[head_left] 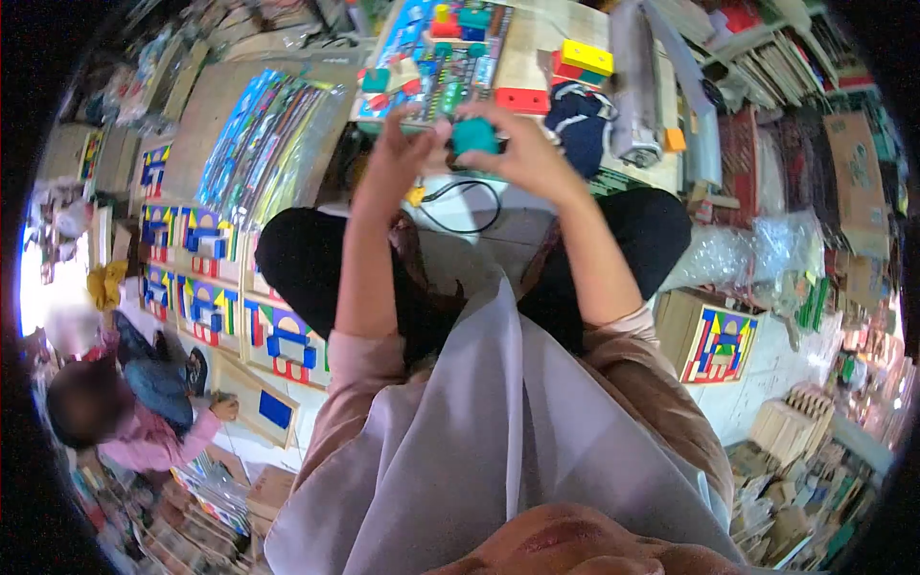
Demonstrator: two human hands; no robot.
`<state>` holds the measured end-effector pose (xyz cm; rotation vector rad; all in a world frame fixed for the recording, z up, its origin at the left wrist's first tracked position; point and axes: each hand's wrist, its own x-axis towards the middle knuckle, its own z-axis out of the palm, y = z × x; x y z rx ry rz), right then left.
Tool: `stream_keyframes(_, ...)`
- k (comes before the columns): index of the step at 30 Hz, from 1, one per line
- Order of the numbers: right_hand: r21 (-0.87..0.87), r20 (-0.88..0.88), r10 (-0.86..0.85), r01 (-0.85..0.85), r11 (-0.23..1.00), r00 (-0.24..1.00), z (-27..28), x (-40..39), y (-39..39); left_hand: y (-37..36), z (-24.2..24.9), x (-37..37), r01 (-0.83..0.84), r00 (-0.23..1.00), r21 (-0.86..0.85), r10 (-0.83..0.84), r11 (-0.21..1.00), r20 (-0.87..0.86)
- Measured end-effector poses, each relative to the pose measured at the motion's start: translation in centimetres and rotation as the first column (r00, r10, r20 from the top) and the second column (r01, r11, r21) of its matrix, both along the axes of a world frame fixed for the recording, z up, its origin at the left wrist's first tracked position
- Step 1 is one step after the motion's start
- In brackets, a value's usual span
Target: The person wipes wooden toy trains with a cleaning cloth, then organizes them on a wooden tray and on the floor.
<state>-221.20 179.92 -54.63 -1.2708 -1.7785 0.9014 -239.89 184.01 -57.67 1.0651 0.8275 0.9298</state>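
Observation:
A teal block (474,139) sits between the thumb and fingers of my right hand (522,153). My left hand (395,153) is raised just to the left of that block, its fingers blurred and apart, with nothing visible in them. Beyond both hands lies a colourful printed sheet or board (450,72) bearing small coloured blocks. A red block (522,101) rests right past my right hand. To its upper right, a yellow block (587,57) lies on top of a red one.
Dark striped cloth (580,125) and an orange cube (675,140) lie on the right. Plastic-wrapped printed sheets (264,144) are stacked at left. Trays of coloured blocks (196,230) stand below them. A black cable loop (470,206) crosses the floor. Another person (144,412) sits lower left, touching a wooden tray (251,398).

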Motion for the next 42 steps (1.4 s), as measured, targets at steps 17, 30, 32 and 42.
stream_keyframes(17,-0.157,0.803,0.097,0.052,0.986,0.588,-3.0,-5.5,14.5,15.5,-1.9,-5.4,0.251,0.568,0.590,0.377,0.767,-0.732)
stream_keyframes(30,-0.010,0.436,-0.102,0.119,0.993,0.894,0.1,-2.3,16.7,16.5,-4.8,-5.2,-0.352,0.936,-0.199,0.345,0.915,-0.066)
stream_keyframes(32,-0.016,0.376,-0.049,0.059,0.998,0.925,1.4,-1.0,18.3,16.5,-4.3,-4.7,-0.282,0.957,-0.194,0.261,0.940,-0.125)
stream_keyframes(42,0.065,0.709,-0.163,0.167,0.984,0.686,-4.3,6.7,14.1,7.3,0.0,4.6,0.489,0.656,0.438,0.013,0.754,-0.754)
